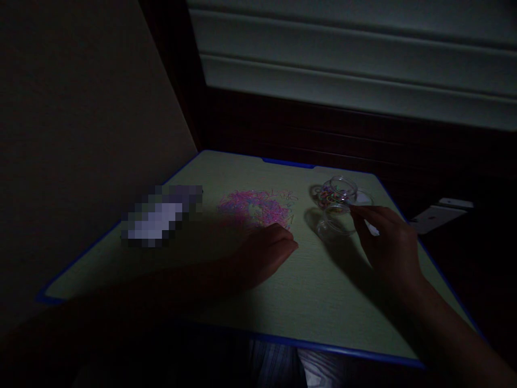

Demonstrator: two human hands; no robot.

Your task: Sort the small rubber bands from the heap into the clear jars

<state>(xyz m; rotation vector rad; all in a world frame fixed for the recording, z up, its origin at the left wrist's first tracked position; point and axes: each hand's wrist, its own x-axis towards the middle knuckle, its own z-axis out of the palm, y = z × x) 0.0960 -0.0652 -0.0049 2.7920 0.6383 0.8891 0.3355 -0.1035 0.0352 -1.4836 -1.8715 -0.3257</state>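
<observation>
A loose pile of thin, colourful elastic bands (258, 207), mostly pink and purple, is spread over the middle of the table. Just in front of it, my left hand (270, 253) is closed, fingers curled together; anything inside is hidden. My right hand (390, 245) pinches thumb and fingers together at the rim of a clear round container (337, 221). What is between those fingertips is too dark and small to make out. Right behind stands a clear jar (343, 186) with multicoloured bands in it.
The pale table (315, 302) has a blue edge. A pixelated object (161, 215) lies at its left side. A white object (371, 229) is partly hidden behind my right hand. Beyond the right edge are pale boxes (440, 218). Walls close off the left and back.
</observation>
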